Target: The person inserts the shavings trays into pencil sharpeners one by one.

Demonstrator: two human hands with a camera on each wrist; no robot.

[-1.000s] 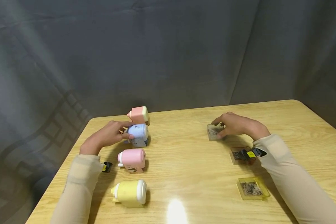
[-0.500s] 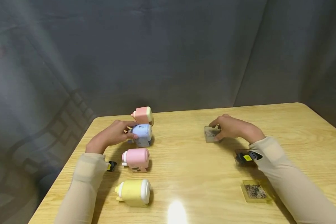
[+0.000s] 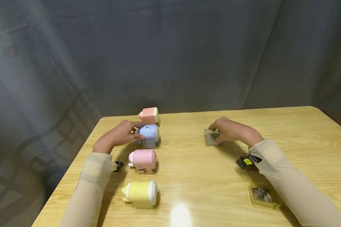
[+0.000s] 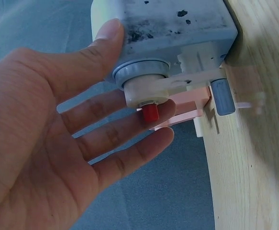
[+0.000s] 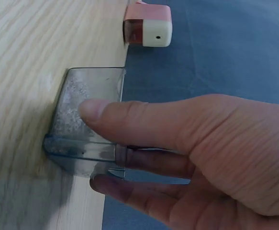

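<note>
A: Head view. The left hand (image 3: 117, 136) rests on the blue sharpener (image 3: 149, 136) left of centre, thumb on its near side, fingers over the crank end. The right hand (image 3: 230, 130) grips the clear tray (image 3: 209, 137) right of centre, thumb and fingers on either side.

B: Room?

A: Bare table (image 3: 187, 164) between the two hands. The blue one is tightly flanked: salmon sharpener (image 3: 149, 115) just behind, pink sharpener (image 3: 143, 158) just in front, yellow sharpener (image 3: 141, 194) lower down. An amber tray (image 3: 262, 194) sits lower right, beside the sleeve.

B: Left wrist view?

A: The left hand (image 4: 58, 158) is spread wide, thumb pressed on the blue sharpener (image 4: 177, 33) at the top, fingers under its crank and red knob (image 4: 150, 113). Table edge down the right side.

B: Right wrist view?

A: The thumb (image 5: 129, 120) lies across the clear tray (image 5: 82, 120), fingers beneath it, at the table edge. The salmon sharpener (image 5: 147, 25) is at the top.

B: Changes?

A: The tray has slid slightly left with the right hand; the left hand's hold is unchanged.
</note>
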